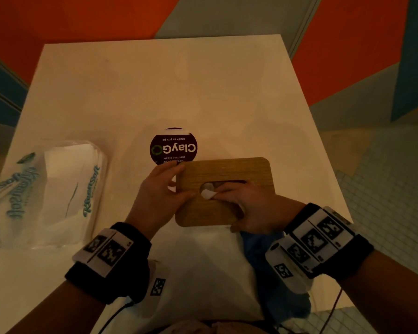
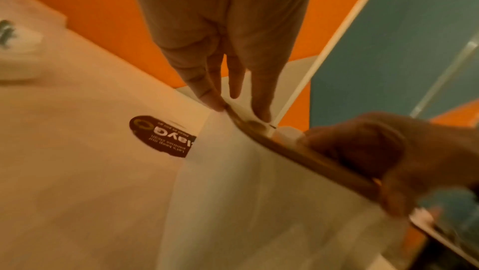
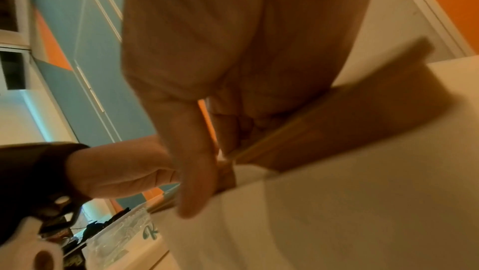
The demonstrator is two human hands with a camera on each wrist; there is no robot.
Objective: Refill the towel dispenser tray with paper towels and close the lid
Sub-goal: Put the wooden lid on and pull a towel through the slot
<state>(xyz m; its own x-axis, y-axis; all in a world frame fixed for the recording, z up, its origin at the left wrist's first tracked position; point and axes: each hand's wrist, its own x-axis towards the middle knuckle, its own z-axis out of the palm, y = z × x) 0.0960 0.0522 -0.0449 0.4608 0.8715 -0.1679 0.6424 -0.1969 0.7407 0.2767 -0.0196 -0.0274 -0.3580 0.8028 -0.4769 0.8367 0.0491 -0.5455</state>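
Note:
A wooden lid (image 1: 227, 172) with an oval slot lies on top of the white dispenser tray (image 2: 246, 192) near the table's front edge. My left hand (image 1: 179, 179) rests against the lid's left edge, its straight fingers (image 2: 233, 86) touching the rim and its thumb on top. My right hand (image 1: 215, 194) lies over the lid's near right part and pinches the white tip of a paper towel (image 1: 206, 194) at the slot's left end. The right wrist view shows the lid (image 3: 362, 120) from below, blurred. The tray's contents are hidden.
An opened plastic pack of paper towels (image 1: 58, 186) lies on the white table (image 1: 155, 80) to the left. A round dark sticker (image 1: 173, 147) sits just behind the lid. Orange and blue walls surround the table, with tiled floor at the right.

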